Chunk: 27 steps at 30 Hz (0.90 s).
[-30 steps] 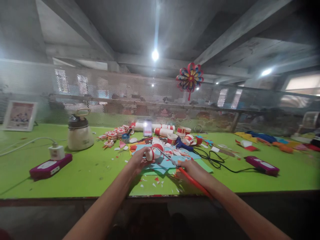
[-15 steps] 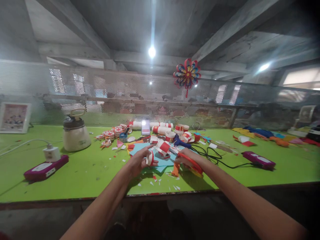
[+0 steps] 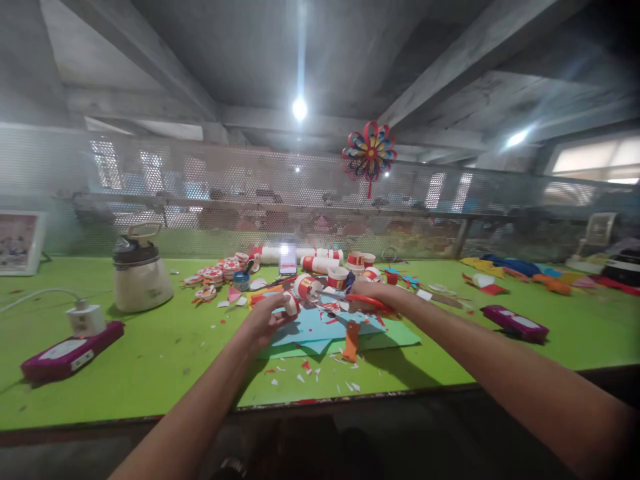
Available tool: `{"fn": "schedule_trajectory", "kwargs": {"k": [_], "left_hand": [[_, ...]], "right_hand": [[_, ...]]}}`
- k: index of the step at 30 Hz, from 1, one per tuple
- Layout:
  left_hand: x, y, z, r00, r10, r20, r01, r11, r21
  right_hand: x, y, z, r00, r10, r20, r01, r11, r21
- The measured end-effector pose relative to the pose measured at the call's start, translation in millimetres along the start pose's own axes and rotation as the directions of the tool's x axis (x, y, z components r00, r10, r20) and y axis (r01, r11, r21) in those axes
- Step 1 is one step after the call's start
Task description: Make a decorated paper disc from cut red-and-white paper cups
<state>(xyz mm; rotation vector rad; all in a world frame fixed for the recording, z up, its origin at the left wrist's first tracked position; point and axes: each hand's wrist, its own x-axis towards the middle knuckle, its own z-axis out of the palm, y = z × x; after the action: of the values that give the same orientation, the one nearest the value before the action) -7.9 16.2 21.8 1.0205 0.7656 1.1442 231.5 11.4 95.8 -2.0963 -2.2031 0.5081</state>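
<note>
A: Left hand (image 3: 263, 320) first. State?
B: Fingers and thumb pinch a small paper cup (image 3: 291, 303) at its side. Right hand (image 3: 367, 290) is curled around red-handled scissors (image 3: 376, 305). Cannot tell how far the blades part.
A: Risks?
B: Blades point towards the left hand. A slip of the right wrist could nick those fingers. Too hard a pinch could dent the thin cup wall. The right sits right beside a blue tool (image 3: 349, 279), grip on it unclear; a full fist could knock it or the scissors loose.
A: Pose?
B: Both forearms reach forward, slanting inward. Left palm turned inward, low over the table (image 3: 190, 373). Right hand farther out, knuckles mostly up, wrist above the handles.
A: Farther out?
B: A larger cup (image 3: 306, 287), tilted, just past the left fingertips. Blue paper (image 3: 320, 328) between and below the hands; orange piece (image 3: 352, 343) nearer the body than the right. Phone (image 3: 287, 259) beyond the left; jug (image 3: 143, 277) well off to its left.
</note>
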Motion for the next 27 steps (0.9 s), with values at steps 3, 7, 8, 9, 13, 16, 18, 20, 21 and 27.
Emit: {"fn": "schedule_trajectory", "kwargs": {"k": [3,7,8,9,13,16,18,20,21,27], "left_hand": [[0,-1,-3.6,1.000,0.014,-0.010,-0.015,1.000,-0.020],[-3,0,-3.6,1.000,0.017,-0.015,-0.017,0.999,-0.044],[-4,1,-3.3,1.000,0.010,-0.011,-0.010,0.999,-0.043],[-5,1,-3.2,1.000,0.000,-0.005,0.000,0.999,-0.038],[-9,-6,-3.7,0.998,-0.055,0.029,0.055,0.998,0.000],[-3,-9,-5.0,0.997,-0.079,0.003,0.079,0.997,0.026],[7,-5,-5.7,0.995,-0.087,-0.039,0.088,0.995,0.049],[20,4,-5.7,0.993,-0.086,-0.081,0.092,0.993,0.077],[26,8,-5.3,0.992,-0.082,-0.095,0.090,0.992,0.093],[48,14,-2.5,0.998,-0.031,-0.059,0.039,0.991,0.131]], "right_hand": [[-29,12,11,0.990,0.079,0.119,-0.071,0.995,-0.076],[-62,20,20,0.991,0.062,0.120,-0.047,0.991,-0.124],[-67,20,21,0.993,0.044,0.106,-0.030,0.991,-0.133],[-70,20,23,0.996,0.022,0.091,-0.008,0.990,-0.143],[-74,14,35,0.995,-0.087,0.053,0.096,0.979,-0.179],[-68,4,47,0.987,-0.143,0.070,0.154,0.968,-0.197],[-58,-5,51,0.985,-0.149,0.086,0.164,0.964,-0.208],[-43,-14,50,0.986,-0.139,0.087,0.155,0.966,-0.209],[-34,-17,48,0.988,-0.130,0.080,0.144,0.969,-0.203],[7,-6,27,0.998,-0.054,0.014,0.056,0.991,-0.123]]}}
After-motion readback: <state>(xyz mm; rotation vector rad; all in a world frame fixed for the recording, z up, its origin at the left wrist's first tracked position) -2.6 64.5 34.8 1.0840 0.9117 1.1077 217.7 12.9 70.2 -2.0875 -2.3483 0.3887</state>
